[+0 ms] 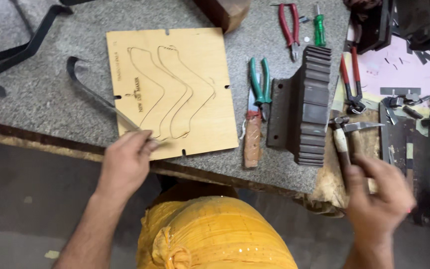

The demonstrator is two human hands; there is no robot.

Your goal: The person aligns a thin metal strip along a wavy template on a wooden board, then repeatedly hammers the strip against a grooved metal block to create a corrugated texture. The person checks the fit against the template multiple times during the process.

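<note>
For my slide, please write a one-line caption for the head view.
Left hand holds a bent metal strip against a plywood template; right hand grips a hammer.

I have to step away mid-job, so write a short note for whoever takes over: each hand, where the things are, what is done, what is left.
Left hand: holds one end of a curved metal strip at the lower edge of the plywood board.
Right hand: grips the hammer at the bench's right end.
The board lies flat on the stone bench, with curved slots already cut.
Done: no strip seated in the slots.
Left: probably fitting the strip in and tapping it down.
</note>
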